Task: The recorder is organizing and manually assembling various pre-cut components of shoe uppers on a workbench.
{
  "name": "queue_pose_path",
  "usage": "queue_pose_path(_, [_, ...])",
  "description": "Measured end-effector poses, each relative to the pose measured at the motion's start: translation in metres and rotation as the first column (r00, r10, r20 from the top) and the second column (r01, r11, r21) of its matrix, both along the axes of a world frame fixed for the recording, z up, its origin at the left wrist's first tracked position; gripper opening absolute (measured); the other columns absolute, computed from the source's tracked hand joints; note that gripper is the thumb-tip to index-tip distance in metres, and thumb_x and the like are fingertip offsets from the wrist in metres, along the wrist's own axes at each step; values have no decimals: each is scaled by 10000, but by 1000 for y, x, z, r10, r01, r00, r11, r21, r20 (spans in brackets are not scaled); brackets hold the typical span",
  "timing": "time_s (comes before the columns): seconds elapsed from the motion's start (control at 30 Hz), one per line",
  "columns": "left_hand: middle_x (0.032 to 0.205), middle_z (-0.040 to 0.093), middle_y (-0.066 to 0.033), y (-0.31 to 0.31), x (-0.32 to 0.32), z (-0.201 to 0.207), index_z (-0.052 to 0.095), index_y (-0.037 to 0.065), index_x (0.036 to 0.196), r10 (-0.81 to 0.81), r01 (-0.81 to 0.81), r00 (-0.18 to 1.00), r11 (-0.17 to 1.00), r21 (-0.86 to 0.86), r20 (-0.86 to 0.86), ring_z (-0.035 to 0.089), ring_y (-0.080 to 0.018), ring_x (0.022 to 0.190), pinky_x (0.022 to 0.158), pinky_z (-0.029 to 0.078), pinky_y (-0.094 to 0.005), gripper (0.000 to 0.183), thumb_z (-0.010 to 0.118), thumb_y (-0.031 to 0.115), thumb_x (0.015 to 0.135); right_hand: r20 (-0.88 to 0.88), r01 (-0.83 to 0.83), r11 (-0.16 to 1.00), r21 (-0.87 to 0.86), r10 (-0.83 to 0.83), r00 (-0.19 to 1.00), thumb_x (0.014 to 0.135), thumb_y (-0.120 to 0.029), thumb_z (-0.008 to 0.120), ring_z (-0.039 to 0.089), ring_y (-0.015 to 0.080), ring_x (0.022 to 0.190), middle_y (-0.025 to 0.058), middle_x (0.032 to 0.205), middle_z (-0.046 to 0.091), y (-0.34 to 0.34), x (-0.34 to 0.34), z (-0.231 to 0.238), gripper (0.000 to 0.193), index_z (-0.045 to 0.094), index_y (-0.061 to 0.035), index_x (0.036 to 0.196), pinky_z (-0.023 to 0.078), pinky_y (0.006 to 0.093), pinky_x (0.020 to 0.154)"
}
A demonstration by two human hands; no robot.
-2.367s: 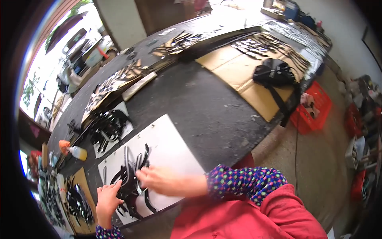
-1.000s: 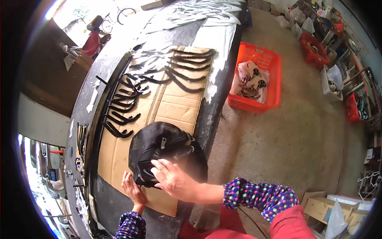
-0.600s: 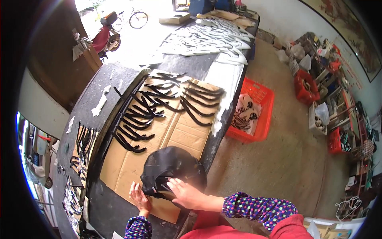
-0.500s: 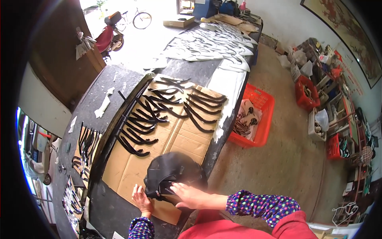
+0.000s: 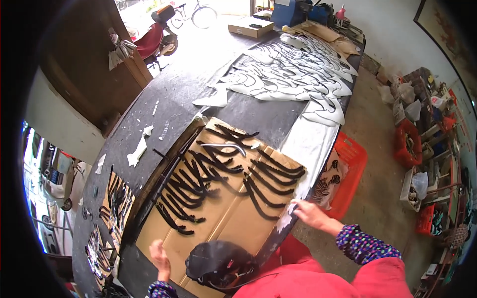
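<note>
A black, rounded, cap-like object (image 5: 218,260) with a thin cord lies at the near end of a cardboard sheet (image 5: 213,213) on the dark table. My left hand (image 5: 160,258) is raised beside it over the cardboard, slightly blurred, fingers stretched out, holding nothing. At the table's right edge, by the white strip, is my right hand (image 5: 310,213). Its fingers are curled together, with a small dark bit at their tips that I cannot make out. Many curved black strips (image 5: 184,198) lie in rows on the cardboard, with a shiny grey curved strip (image 5: 226,147) among them.
Overlapping white curved pieces (image 5: 293,69) cover the far table. Left of the cardboard lie a dark rail (image 5: 154,184), white scraps (image 5: 136,154) and another bundle of strips (image 5: 117,201). A red crate (image 5: 350,174) stands on the floor to the right, and cluttered shelves (image 5: 442,164) line the wall.
My right hand has left the black object and moved right to the table edge. My left hand has lifted off the cardboard. The view has shifted, so the table sits lower and further right.
</note>
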State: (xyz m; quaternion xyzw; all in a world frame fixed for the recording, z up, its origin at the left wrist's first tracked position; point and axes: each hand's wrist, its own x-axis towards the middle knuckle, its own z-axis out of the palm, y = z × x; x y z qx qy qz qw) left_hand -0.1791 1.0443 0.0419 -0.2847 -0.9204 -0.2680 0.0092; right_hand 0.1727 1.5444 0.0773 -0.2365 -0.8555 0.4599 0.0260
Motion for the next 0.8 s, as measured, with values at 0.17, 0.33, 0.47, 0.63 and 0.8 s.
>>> queue_pose_path(0.17, [1116,662,-88,236,-86,47,626,33,1154,-9,-87,981,869,487,192,632,-190,1019,935,486,-324,241,510,-1,945,-13,234,956,176,-236,972,867,-74,589,691,258,834,199,928,674,154,-5,-41,338,569,7,1195,537,352,727])
queue_pose_path(0.33, [1223,630,-137,512,-104,23,567,30,1267,-170,79,945,948,308,281,594,-258,1144,1008,441,-353,384,618,140,903,-165,421,878,229,-391,906,909,-54,564,684,271,885,186,1072,654,301,-55,-117,320,557,-26,1228,542,365,758])
queue_pose_path(0.47, [1424,453,-258,627,-174,-36,428,-55,1394,-204,176,975,953,-248,-92,367,-399,1368,1148,284,-428,655,610,348,910,-212,262,795,547,-171,962,875,-48,618,605,331,1016,197,1117,600,347,-128,-99,397,524,-19,1259,489,406,884])
queue_pose_path(0.63, [1468,347,-335,690,-225,-97,375,-91,1415,-45,6,996,891,-455,-76,309,-473,1384,1166,246,-460,738,474,491,972,-158,514,437,738,-629,761,909,-288,637,399,388,1319,205,1424,438,479,-83,-110,614,374,-19,1395,350,530,1039])
queue_pose_path(0.8, [1448,337,-372,697,-226,-89,345,-89,1423,-114,104,993,873,-476,8,316,-488,1373,1137,293,-477,675,485,409,990,100,532,539,653,-758,645,816,-413,732,450,376,1258,202,1353,477,513,-43,-107,768,372,-23,1371,391,542,981])
